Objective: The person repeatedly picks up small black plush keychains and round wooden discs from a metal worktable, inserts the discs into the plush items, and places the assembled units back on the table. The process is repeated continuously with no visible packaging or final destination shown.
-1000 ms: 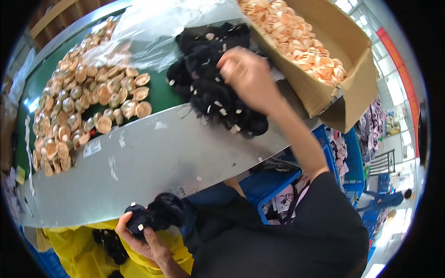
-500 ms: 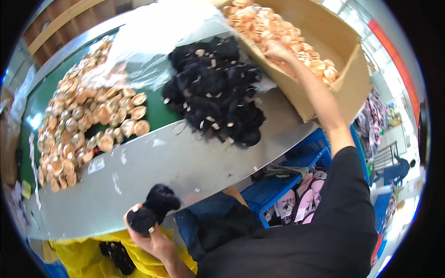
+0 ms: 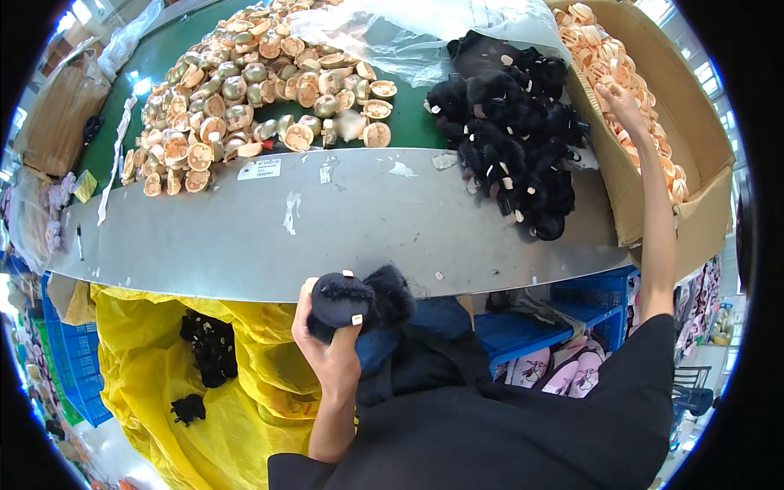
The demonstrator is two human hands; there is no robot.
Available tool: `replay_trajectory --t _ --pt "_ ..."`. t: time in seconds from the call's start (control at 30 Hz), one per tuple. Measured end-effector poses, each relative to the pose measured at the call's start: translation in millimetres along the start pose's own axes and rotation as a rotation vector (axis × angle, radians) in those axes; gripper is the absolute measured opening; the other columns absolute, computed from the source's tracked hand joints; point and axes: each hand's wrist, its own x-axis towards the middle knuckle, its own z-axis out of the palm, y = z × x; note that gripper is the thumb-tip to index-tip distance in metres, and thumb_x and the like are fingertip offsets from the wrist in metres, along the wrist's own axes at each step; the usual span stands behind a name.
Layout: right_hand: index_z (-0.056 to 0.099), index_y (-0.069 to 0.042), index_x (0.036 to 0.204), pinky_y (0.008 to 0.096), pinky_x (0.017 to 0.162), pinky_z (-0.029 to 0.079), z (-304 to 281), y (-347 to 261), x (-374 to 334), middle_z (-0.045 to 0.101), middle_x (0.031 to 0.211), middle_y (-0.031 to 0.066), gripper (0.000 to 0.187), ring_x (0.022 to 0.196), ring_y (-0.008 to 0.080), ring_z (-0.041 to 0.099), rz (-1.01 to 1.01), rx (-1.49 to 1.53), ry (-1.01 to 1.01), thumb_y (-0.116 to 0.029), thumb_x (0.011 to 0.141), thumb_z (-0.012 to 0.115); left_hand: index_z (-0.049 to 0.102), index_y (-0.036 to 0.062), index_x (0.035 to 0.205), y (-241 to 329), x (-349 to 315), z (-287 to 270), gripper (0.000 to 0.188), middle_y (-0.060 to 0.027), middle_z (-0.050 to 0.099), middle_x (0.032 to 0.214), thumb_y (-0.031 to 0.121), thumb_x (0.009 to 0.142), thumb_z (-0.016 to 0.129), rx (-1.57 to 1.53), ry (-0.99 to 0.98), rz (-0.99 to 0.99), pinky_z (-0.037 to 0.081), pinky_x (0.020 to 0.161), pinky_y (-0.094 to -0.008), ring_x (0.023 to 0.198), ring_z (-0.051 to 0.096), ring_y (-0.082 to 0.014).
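Observation:
My left hand point(image 3: 331, 347) is wrapped round a black plush piece point(image 3: 341, 300) with a flat round face and small pale tabs at its edge. It is held in front of me, just off the table's near edge. My right arm stretches to the far right, where my right hand point(image 3: 621, 108) is among peach-coloured plastic pieces point(image 3: 590, 51) in a cardboard box point(image 3: 709, 139). The fingers of that hand are drawn together; what they hold, if anything, is too small to make out. Left of the box lies a heap of black plush pieces point(image 3: 510, 122) with similar pale tabs.
Rounded plastic half shells point(image 3: 233, 90), peach inside and shiny outside, cover the green tabletop point(image 3: 147, 61) at the back left. Clear plastic sheeting point(image 3: 425, 28) lies behind. Below the metal table edge point(image 3: 245, 237) hangs a yellow bag point(image 3: 269, 351) with black pieces inside; a blue crate point(image 3: 523, 335) stands right.
The whole view has swung, so the table and heaps sit further right. My left hand still grips the black plush piece, now turned more face-up. My right hand remains in the box.

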Motion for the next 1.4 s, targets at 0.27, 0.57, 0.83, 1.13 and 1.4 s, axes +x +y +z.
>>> replay_trajectory --t 0.27,0.57,0.83,1.13,1.4 --pt "0.057 -0.007 0.09 0.0341 0.083 0.054 104.9 -218.4 -238.8 0.063 0.108 0.0136 0.041 0.099 0.0226 0.063 -0.85 0.513 -0.147 -0.027 0.076 0.09 0.062 0.0005 0.098 -6.0 4.1 17.3 0.027 0.0003 0.06 0.093 -0.009 0.072 0.064 0.226 -0.127 0.034 0.044 0.082 -0.0226 0.085 0.054 -0.0078" --pt "0.063 -0.005 0.129 0.0372 0.084 0.055 188.7 -256.5 -311.6 0.06 0.113 0.0119 0.071 0.1 0.0288 0.061 -0.898 0.796 -0.412 -0.029 0.07 0.093 0.061 0.0009 0.105 -4.5 -2.0 9.3 0.037 0.0 0.058 0.097 0.017 0.078 0.081 0.313 -0.19 0.054 0.047 0.08 -0.0245 0.087 0.055 -0.009" --pt "0.067 -0.007 0.127 0.034 0.073 0.056 194.5 -258.6 -315.2 0.058 0.111 0.0113 0.061 0.083 0.0229 0.062 -1.015 0.754 -0.378 -0.035 0.077 0.088 0.06 0.0016 0.097 10.9 -2.7 -5.8 0.034 -0.0013 0.055 0.088 0.014 0.074 0.082 0.461 -0.282 0.073 0.044 0.071 -0.0256 0.079 0.053 -0.0114" --pt "0.06 -0.003 0.134 0.0405 0.094 0.053 181.7 -256.8 -303.7 0.059 0.131 0.0182 0.057 0.113 0.0322 0.061 -0.974 0.863 -0.643 -0.007 0.081 0.08 0.068 -0.0036 0.099 17.1 -3.7 -8.2 0.033 -0.0047 0.07 0.089 0.016 0.074 0.063 -0.026 -0.146 -0.446 0.05 0.072 -0.0244 0.081 0.066 -0.0123" --pt "0.063 -0.005 0.113 0.0385 0.091 0.05 186.8 -265.2 -296.5 0.063 0.114 0.01 0.035 0.107 0.0319 0.061 -1.283 0.843 -0.622 -0.002 0.079 0.068 0.066 -0.0006 0.106 12.7 6.5 -12.4 0.04 -0.0045 0.068 0.099 0.018 0.071 0.066 -0.244 -0.475 -0.614 0.05 0.078 -0.0251 0.09 0.065 -0.0134"
